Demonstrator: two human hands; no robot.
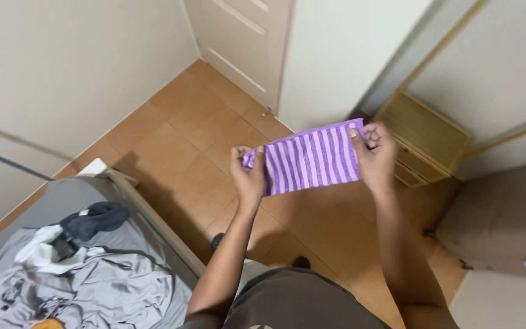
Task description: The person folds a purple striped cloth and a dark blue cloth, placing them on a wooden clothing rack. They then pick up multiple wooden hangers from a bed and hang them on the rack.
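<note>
We hold the striped purple cloth [312,159] stretched over the tile floor [178,152], long axis hand to hand: left hand [249,175] pinching its lower end, right hand [375,153] gripping the higher end.

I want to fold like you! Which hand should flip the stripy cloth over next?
Probably the right hand: it grips the striped purple cloth by its higher far edge, free to swing across. The left hand pinches the lower edge and can stay put.

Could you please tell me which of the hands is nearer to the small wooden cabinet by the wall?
Right. The right hand grips the striped cloth just beside the wooden cabinet; the left hand holds the cloth's far end, farther away.
</note>
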